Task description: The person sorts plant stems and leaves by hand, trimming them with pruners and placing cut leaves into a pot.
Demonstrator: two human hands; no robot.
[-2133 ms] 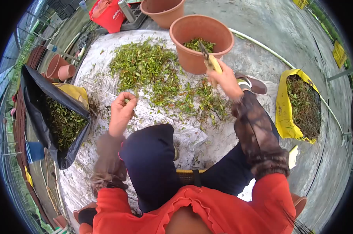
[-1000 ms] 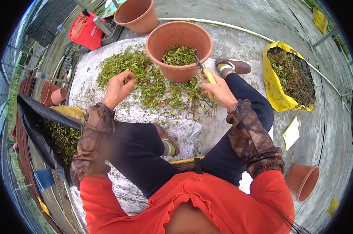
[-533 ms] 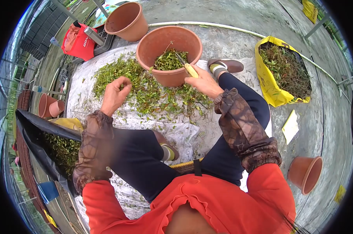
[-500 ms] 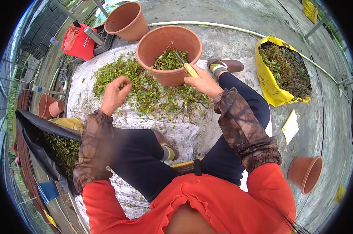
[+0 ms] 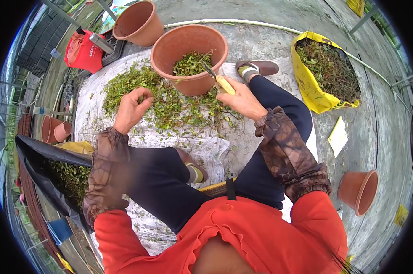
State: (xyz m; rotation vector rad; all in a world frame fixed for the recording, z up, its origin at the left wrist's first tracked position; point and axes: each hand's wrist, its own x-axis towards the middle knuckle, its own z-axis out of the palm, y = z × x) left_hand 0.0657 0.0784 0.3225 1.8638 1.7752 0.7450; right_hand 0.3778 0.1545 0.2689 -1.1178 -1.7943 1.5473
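Note:
My right hand (image 5: 244, 98) grips pruning shears (image 5: 225, 85) by their yellow handles. The dark blades point up and left, overlapping the front right rim of a large terracotta-coloured pot (image 5: 160, 50). Green leafy cuttings (image 5: 191, 64) lie inside that pot. My left hand (image 5: 134, 108) is closed, thumb and fingers curled together, above a spread of loose leafy cuttings (image 5: 170, 109) on a white sheet (image 5: 206, 157). Whether anything small sits in those fingers is hidden.
A yellow bag (image 5: 307, 86) full of dry stems stands at the right. At the left lies a black bag (image 5: 37, 176) with more cuttings. Another pot (image 5: 138, 25), a red bag (image 5: 85, 52) and a steel bottle (image 5: 101, 43) are at the back left. A pot (image 5: 352, 189) tips over at the right.
The view has shifted, so the pots and bags appear higher and slightly left. The shears have moved from over the pot's cuttings toward its right rim. My left hand stays curled.

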